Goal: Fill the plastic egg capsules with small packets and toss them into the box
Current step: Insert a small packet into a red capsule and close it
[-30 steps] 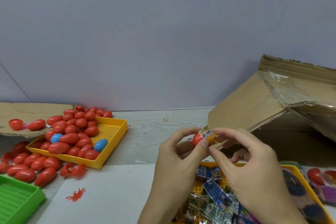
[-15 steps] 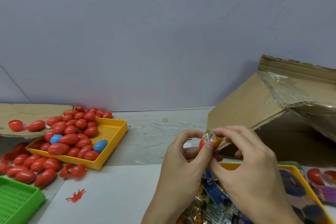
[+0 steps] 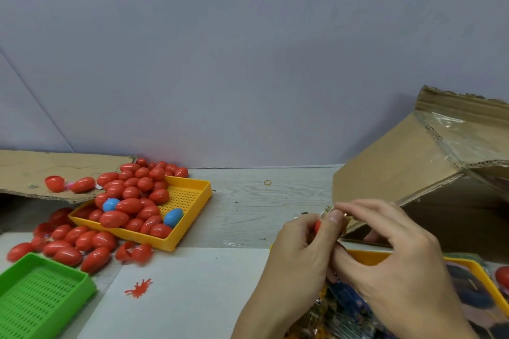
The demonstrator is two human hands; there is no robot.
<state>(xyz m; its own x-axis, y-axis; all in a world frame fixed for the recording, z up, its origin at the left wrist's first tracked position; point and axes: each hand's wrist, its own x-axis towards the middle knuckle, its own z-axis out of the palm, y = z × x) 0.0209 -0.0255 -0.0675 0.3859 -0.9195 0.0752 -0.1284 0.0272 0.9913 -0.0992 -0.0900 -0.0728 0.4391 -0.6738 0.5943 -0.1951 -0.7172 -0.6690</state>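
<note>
Pinching a red egg capsule between thumb and curled fingers, the left hand holds it just above the table, with only a sliver of red showing past the thumb. The right hand is closed in a fingertip pinch on a small crinkled packet, pressing it at the capsule's mouth; whether the packet is partly inside cannot be told, since the fingers cover the opening.

The likeliest fault is a corner of packet left standing proud, so that the halves would close on foil and fail to snap. A capsule shut that way could spring apart when tossed. The smooth shell may also squirt from the left grip if the right hand pushes off-centre, and it would roll across the table.

Below the hands, a yellow tray holds more packets, blurred at the frame edge. Just behind the right hand stands the cardboard box, tilted, with its opening facing the person under a taped flap. That flap overhangs the opening, so a high toss might strike it and bounce back out.

Well to the left, another yellow tray is heaped with red and blue capsules, more lie loose beside a green tray, and a rolling capsule could get lost among them.
</note>
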